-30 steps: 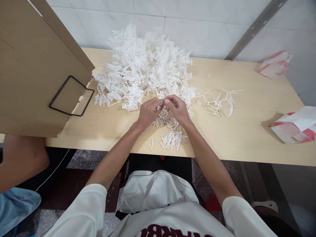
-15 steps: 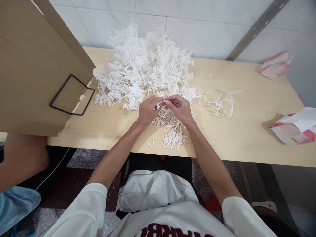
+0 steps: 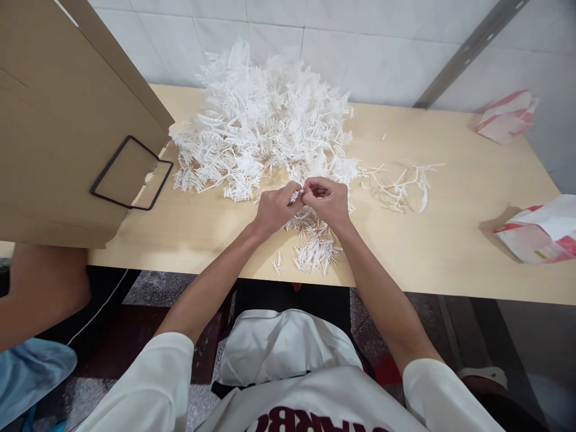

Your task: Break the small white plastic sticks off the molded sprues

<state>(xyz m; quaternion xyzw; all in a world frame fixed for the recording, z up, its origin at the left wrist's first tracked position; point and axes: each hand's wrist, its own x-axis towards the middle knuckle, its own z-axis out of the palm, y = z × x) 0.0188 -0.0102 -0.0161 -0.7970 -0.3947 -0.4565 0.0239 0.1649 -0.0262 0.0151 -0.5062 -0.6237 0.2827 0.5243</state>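
Between my two hands is a small cluster of white plastic pieces [image 3: 294, 196], partly hidden by the fingers. My left hand [image 3: 275, 210] is closed around it. The fingertips of my right hand [image 3: 330, 198] pinch at its right end, close against the left fingers; what exactly they grip is too small to make out. Just behind the hands rises a large heap of white branching plastic pieces [image 3: 270, 120]. Below them on the table lies a pile of small loose white sticks [image 3: 317, 249], with a few more sticks [image 3: 278, 263] to its left.
A cardboard sheet [image 3: 67, 120] with a black wire frame [image 3: 130, 174] stands at the left, beside another person's arm [image 3: 45, 288]. Bare white branches [image 3: 400, 189] lie right of the heap. Two red-and-white paper bags [image 3: 537, 231] [image 3: 508, 117] stand on the table's right side.
Both hands have shifted slightly toward me and right, still close together. The right fingers have curled more tightly. The heap and loose sticks look the same.
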